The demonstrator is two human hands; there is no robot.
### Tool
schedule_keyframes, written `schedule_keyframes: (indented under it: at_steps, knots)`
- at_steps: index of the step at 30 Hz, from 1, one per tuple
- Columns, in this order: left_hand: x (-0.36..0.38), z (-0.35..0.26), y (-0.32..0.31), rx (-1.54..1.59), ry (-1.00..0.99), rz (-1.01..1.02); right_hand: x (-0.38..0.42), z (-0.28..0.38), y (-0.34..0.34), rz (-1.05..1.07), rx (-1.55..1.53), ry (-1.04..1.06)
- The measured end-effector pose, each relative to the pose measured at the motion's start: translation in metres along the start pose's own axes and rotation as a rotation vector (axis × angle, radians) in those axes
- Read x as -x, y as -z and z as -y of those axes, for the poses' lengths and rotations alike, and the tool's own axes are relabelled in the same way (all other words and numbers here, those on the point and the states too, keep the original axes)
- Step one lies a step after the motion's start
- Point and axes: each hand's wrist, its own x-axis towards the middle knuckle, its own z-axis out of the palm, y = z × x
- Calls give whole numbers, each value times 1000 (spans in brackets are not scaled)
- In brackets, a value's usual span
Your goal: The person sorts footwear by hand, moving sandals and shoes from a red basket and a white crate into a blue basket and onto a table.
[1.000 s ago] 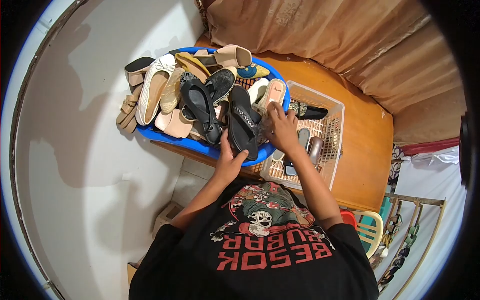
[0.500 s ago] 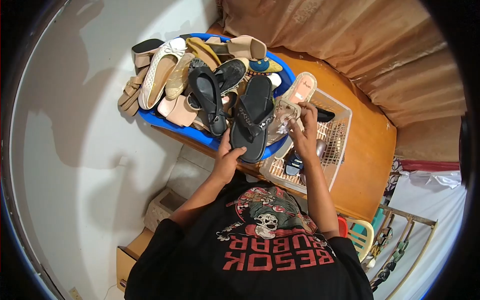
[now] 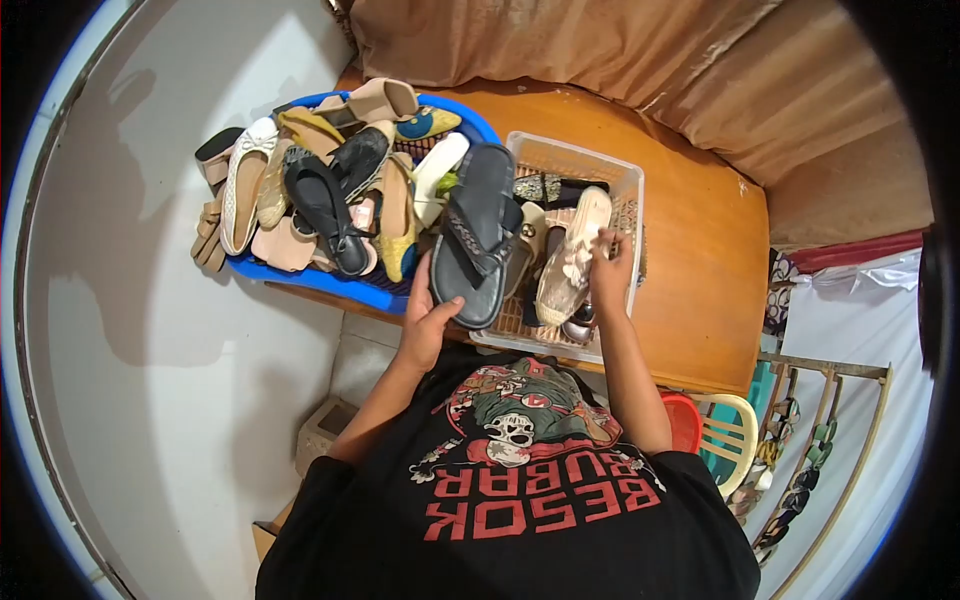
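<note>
My left hand [image 3: 428, 325] grips the heel end of a black thong sandal [image 3: 480, 235], thumb on top of the sole. The sandal stands tilted between the blue basin and the clear plastic basket [image 3: 622, 290]. At the basket, the fingers of my right hand [image 3: 610, 265] are closed at the edge of a beige slip-on shoe [image 3: 575, 262] with a pale flower-like trim. This shoe lies lengthwise over other footwear in the basket. My right fingertips are partly hidden against it.
The blue basin [image 3: 345, 293] is heaped with flats, sandals and heels, including a white ballet flat [image 3: 248, 190]. Both containers stand on a wooden table [image 3: 700, 290] before a brown curtain [image 3: 600, 50]. Cardboard lies low left; a chair [image 3: 735, 440] and a rack [image 3: 825, 370] are at right.
My right hand has carried the beige shoe away from beside the black sandal and down into the basket. The view has shifted right; my left hand still holds the sandal.
</note>
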Motion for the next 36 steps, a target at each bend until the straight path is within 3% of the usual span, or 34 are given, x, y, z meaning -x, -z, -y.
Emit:
schedule_keyframes:
  at_steps: [4, 7, 8, 9, 11, 13, 15, 16, 17, 19, 21, 23, 25, 27, 28, 29, 31, 33, 34, 36]
  knots:
    - [-11, 38, -33, -24, 127, 146, 16, -22, 42, -13, 39, -362]
    - [-25, 70, -60, -181, 43, 193, -7, -69, 61, 22, 155, -195]
    - [-30, 74, -70, -183, 151, 137, -17, -77, 67, 15, 150, -197]
    - [-36, 76, -80, -185, 259, 79, -27, -63, 67, 43, 93, -267]
    - [-59, 90, -92, -129, 264, 75, -38, -9, 62, 117, 32, -422]
    - [-80, 90, -106, -167, 356, 14, -69, -99, 58, 211, 114, -52]
    - [-101, 108, -106, -256, 341, 8, -62, -88, 53, 254, 483, 126]
    - [-108, 114, -106, -234, 429, -11, -58, -63, 54, 433, 422, -48]
    - [-112, 118, -109, -211, 516, -30, -44, -49, 48, 434, 416, -50]
    - [-104, 131, -116, -202, 538, -45, -8, -37, 44, 469, 691, 45]
    - [-97, 150, -113, -317, 371, -18, 16, -93, 43, 531, 528, 132]
    - [-99, 193, -91, -340, 196, 75, 32, -95, 48, 544, 526, 99]
    - [-91, 205, -93, -365, 35, 137, 35, -94, 53, 394, 152, 62]
    - [-76, 169, -121, -170, 370, 59, 30, -72, 64, 455, -79, -104]
    - [-74, 156, -133, -158, 462, 34, 27, -28, 72, 517, -138, -339]
    - [-80, 160, -134, -177, 496, 38, 21, -67, 75, 558, -118, -200]
    - [-88, 170, -133, -324, 558, -99, 10, -63, 83, 707, 30, -321]
    - [-88, 175, -129, -448, 512, -144, 3, -37, 93, 865, 218, -296]
    - [-85, 180, -127, -466, 487, -169, 3, -40, 94, 862, 304, -97]
    - [-75, 179, -125, -523, 436, -158, 3, -56, 89, 837, 354, -89]
